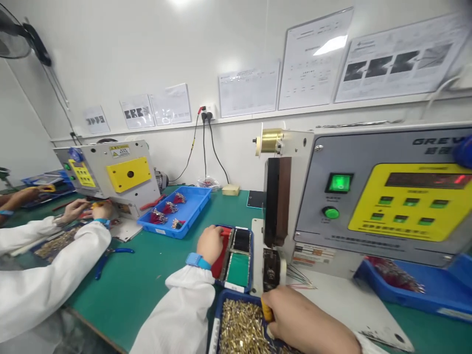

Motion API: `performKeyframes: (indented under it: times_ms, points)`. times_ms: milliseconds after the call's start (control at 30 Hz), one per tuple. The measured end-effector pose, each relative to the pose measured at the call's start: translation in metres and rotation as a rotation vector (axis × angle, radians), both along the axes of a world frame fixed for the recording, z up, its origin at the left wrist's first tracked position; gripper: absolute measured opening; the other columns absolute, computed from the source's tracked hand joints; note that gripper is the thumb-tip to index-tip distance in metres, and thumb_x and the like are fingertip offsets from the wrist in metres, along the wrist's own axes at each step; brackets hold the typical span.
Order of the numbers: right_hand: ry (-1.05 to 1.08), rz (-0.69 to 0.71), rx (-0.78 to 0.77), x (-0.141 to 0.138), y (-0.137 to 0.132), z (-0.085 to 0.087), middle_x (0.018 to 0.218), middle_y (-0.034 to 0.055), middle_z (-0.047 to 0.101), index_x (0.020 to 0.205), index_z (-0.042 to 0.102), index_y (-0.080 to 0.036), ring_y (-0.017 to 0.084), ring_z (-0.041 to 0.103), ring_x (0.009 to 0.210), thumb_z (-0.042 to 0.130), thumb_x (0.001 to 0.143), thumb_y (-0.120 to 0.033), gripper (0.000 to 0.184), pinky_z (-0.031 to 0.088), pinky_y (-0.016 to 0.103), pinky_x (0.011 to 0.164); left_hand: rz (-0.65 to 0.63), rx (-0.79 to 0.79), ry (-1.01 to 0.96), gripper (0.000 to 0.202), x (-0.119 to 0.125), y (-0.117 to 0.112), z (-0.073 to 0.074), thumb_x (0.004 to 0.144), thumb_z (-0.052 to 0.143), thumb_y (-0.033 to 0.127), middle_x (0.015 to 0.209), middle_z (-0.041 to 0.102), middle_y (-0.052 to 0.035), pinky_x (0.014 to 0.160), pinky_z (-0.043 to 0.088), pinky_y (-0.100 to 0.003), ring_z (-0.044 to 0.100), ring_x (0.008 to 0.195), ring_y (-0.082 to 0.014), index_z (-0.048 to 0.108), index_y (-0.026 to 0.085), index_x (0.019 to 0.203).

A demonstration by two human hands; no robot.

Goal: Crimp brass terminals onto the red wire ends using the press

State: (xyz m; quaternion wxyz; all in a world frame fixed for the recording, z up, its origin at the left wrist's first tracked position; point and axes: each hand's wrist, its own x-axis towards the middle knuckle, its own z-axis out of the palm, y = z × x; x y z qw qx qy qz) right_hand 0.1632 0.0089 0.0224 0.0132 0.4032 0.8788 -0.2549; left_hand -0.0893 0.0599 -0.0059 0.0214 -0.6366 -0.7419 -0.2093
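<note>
My left hand reaches over the red compartment of a blue divided tray. Its fingers are curled at the red pieces; whatever lies between the fingertips is too small to make out. Closed round an orange-yellow handle, my right hand is just below the black head of the grey machine. The tool's working end is hidden. Beneath that hand is a blue bin full of brass-coloured terminals. Black and green pieces fill the tray's other compartments.
The machine's control panel stands at the right, beside a blue bin of red wires. A blue tray holds wire bundles. At left, a co-worker's hands are at a second machine; blue-handled pliers lie nearby.
</note>
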Motion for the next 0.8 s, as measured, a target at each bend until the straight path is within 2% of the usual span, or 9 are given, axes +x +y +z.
performKeyframes:
  times_ms: [133,300,500,800]
  points:
    - [-0.025,-0.001,-0.038,-0.001,0.000,0.002,0.066,-0.0016,0.053,0.062,0.060,-0.018,0.012,0.046,0.056,0.070,0.062,-0.009,0.013,0.022,0.024,0.049,-0.006,-0.067,-0.009,0.021,-0.011,0.004,-0.005,0.079,0.055,0.004,0.088,0.065,-0.0083,0.078,0.044,-0.030,0.062,0.088,-0.0205,0.070,0.017,0.085]
    - [-0.031,0.006,-0.019,-0.001,0.001,-0.003,0.063,-0.0027,0.052,0.062,0.060,-0.018,0.010,0.045,0.053,0.071,0.064,-0.011,0.013,0.021,0.024,0.047,-0.028,-0.073,0.003,0.021,-0.011,0.004,-0.009,0.077,0.053,0.002,0.081,0.063,-0.0076,0.071,0.043,-0.030,0.061,0.080,-0.0208,0.068,0.016,0.074]
    - [-0.034,0.026,-0.008,0.001,0.000,0.002,0.064,-0.0024,0.053,0.062,0.060,-0.017,0.010,0.045,0.056,0.072,0.063,-0.011,0.013,0.020,0.024,0.047,-0.034,-0.051,0.010,0.019,-0.013,0.005,-0.011,0.076,0.057,0.004,0.083,0.063,-0.0066,0.070,0.043,-0.030,0.061,0.081,-0.0215,0.069,0.017,0.082]
    - [-0.021,0.021,-0.006,0.000,-0.002,0.005,0.066,-0.0018,0.054,0.063,0.060,-0.017,0.011,0.045,0.057,0.068,0.064,-0.010,0.011,0.022,0.024,0.049,-0.040,-0.077,0.022,0.024,-0.013,0.006,-0.008,0.083,0.048,0.006,0.079,0.060,-0.0067,0.069,0.041,-0.030,0.058,0.081,-0.0207,0.069,0.017,0.076]
